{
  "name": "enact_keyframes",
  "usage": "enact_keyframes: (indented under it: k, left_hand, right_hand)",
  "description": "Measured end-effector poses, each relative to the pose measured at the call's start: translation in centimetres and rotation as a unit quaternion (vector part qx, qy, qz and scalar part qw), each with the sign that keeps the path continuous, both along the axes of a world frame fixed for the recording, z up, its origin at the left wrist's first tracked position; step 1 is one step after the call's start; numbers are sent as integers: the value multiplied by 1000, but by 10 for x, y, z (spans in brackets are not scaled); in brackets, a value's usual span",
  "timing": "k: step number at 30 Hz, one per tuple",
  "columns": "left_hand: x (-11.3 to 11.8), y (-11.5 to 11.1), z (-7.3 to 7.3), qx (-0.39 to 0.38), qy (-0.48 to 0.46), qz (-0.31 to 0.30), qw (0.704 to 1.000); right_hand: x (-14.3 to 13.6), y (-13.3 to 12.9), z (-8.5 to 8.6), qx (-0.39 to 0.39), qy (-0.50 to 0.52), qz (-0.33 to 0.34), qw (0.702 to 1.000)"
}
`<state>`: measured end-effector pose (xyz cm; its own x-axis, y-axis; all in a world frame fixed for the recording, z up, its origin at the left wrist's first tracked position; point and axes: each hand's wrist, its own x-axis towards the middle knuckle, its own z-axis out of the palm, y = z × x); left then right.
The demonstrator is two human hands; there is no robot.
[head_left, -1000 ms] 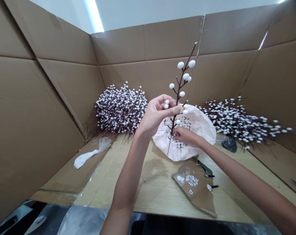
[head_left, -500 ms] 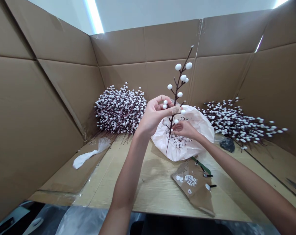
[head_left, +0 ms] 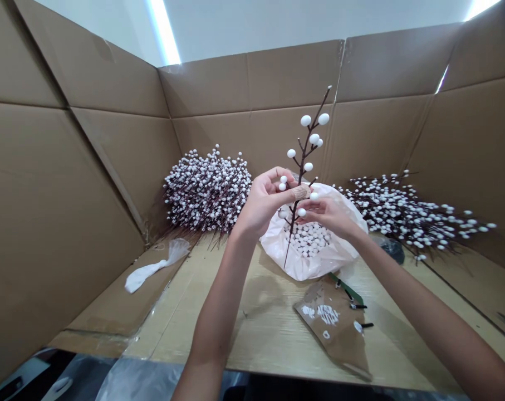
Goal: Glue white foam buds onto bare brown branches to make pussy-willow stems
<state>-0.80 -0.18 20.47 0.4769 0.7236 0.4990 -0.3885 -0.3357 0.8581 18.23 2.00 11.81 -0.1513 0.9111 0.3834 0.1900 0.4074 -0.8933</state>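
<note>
Twig [head_left: 303, 153] w/ round wht. balls [head_left: 323, 118]; L hand [head_left: 264, 201] pinching it; R hand [head_left: 331, 216] grip unclear.

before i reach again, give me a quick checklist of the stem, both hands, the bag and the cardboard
1. Thin brown stem with white berries gripped in the left hand: ok
2. Every side twig on the stem tipped with a berry: not ok, some ends are bare
3. Right hand holding a loose berry: cannot tell, its fingertips are partly hidden
4. Open white plastic bag with loose white berries inside: ok
5. Brown cardboard piece with white smears outside the bag, nearer you: ok
</note>
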Motion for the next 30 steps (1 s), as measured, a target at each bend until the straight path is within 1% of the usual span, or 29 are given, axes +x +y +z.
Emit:
enact_keyframes:
  k: [2,5,7,10,13,17,21,25,30]
  left_hand:
    - [1,-2,0,6,1,-1,1000]
    - [1,-6,0,17,15,7,1000]
    - [2,-9,1,25,21,17,999]
    - [4,-14,2,31,13,20,999]
    - [7,-18,2,29,4,5,1000]
    - [11,-21,1,39,11,0,999]
    - [14,-20,-1,34,24,-1,999]
    - [17,-21,-2,11,23,-20,999]
    - [19,-21,-2,5,25,-23,999]
  right_hand:
    - [1,-16,19,17,86,12,996]
    - [0,-40,43,51,171,-11,984]
    - [-2,-54,55,71,213,-22,974]
    - [-6,-69,65,94,240,-10,966]
    - [-8,-75,68,117,249,9,961]
    - [-13,-77,68,135,278,24,951]
    - [-20,-78,68,147,314,20,938]
    - [-26,-80,68,147,323,27,935]
    - [-28,-79,67,164,318,18,934]
